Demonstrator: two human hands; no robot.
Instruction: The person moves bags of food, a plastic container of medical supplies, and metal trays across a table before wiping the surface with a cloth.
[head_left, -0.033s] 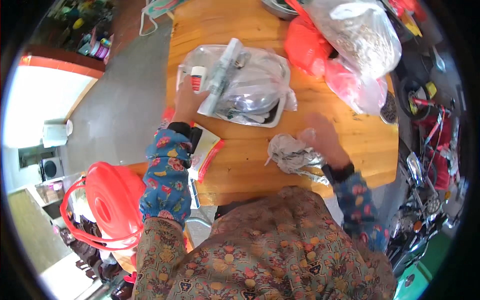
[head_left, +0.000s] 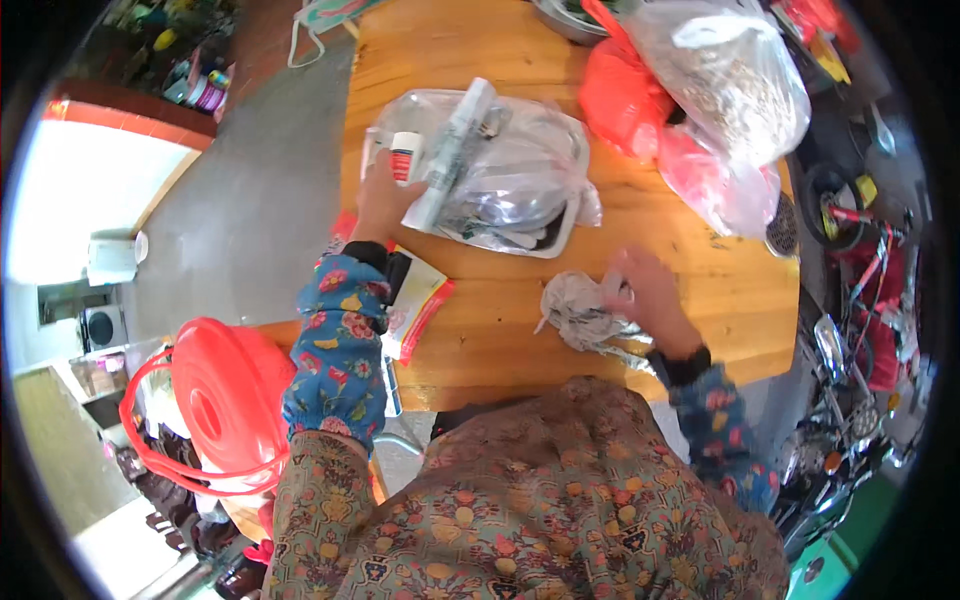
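Crumpled grey bag [head_left: 578, 308] clenched by right hand [head_left: 650, 298]; left hand [head_left: 385, 198] grips wrapped tray [head_left: 500, 175].

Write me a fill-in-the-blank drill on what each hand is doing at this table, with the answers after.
1. The left hand grips a long clear-wrapped packet lying over a ____ tray.
2. The right hand presses on a crumpled ____ bag.
3. Both rest on a ____ table.
4. Beside the person's left sleeve hangs a round ____ plastic lid.

Missing words: metal; grey; wooden; red
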